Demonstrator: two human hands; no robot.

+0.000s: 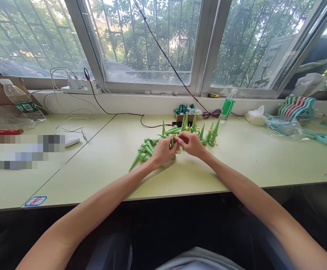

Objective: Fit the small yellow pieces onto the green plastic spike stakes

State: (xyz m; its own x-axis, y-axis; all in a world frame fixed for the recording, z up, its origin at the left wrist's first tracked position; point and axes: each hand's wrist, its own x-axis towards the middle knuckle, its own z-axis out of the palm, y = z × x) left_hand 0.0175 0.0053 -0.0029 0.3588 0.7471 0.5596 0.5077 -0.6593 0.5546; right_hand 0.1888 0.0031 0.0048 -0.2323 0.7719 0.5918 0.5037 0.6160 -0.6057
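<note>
My left hand (pixel 163 150) is closed round a green plant watering spike (pixel 172 143), its tip pointing up between the fingers. The fingertips of my right hand (pixel 192 144) are pinched together and meet the left fingertips at this spike. What the right fingers hold is too small and covered to make out. A bit of yellow valve (pixel 178 152) shows just below the fingers. Left of my hands, several green spikes (pixel 135 161) lie on their sides. Behind and to the right, several spikes (pixel 215 131) with yellow valves stand upright, points up.
The pale table (pixel 96 180) runs along the windowsill. A small box (pixel 180 117) and a green-labelled bottle (pixel 227 106) stand behind the spikes. A black cable (pixel 124 113) crosses the back. At right are a tissue box (pixel 255 117) and pastel fans (pixel 297 108).
</note>
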